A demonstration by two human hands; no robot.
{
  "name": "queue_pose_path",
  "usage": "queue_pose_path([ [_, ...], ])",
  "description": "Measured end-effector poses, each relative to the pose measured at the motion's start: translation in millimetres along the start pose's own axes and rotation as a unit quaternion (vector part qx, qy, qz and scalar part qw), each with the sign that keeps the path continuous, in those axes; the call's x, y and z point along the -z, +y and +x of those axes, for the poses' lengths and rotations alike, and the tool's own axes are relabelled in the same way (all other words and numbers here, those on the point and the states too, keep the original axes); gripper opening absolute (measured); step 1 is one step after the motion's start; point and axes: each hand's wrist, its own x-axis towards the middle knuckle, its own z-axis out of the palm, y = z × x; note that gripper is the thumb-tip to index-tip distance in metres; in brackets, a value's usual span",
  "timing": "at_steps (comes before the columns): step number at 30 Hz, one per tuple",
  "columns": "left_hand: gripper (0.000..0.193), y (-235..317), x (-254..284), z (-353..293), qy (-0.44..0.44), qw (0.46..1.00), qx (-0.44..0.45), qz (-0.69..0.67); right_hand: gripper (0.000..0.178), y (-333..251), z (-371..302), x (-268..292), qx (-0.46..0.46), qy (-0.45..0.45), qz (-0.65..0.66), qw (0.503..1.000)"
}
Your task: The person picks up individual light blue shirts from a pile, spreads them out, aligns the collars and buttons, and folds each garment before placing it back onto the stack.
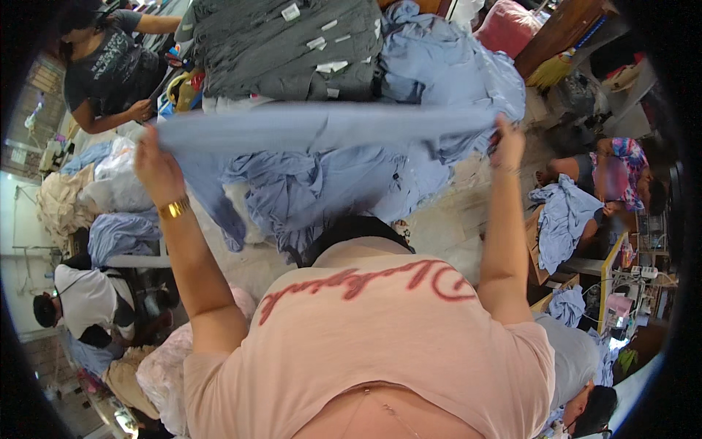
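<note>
Both my arms are raised and spread wide. A light blue piece of cloth [329, 128] is stretched taut between my hands, blurred by motion, so I cannot tell which garment it is. Its left end is gripped by my closed left hand [159, 168], with a gold-coloured watch on that wrist. At the other end my right hand [508, 145] is closed on the cloth's edge, with a thin band at the wrist. Beneath the stretched cloth lies a crumpled heap of light blue garments [292, 194], partly hidden by it.
Beyond the cloth stand a pile of dark grey garments [270, 55] with white tags and a blue garment bundle [439, 55] under clear plastic. Several people work nearby, including a person in dark grey [110, 69] at the far left. Wrapped bundles [121, 175] lie left.
</note>
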Motion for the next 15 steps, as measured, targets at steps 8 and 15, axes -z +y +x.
queue_pose_path([
  [8, 0.021, 39, -149, 156, -0.074, 0.988, -0.077, 0.108, 0.027, -268, 104, 9, 0.162, -0.006, -0.152, 0.975],
  [15, 0.026, 87, -237, 148, -0.274, 0.948, 0.103, -0.123, 0.013, -360, 116, 81, 0.167, 0.018, -0.085, 0.982],
])
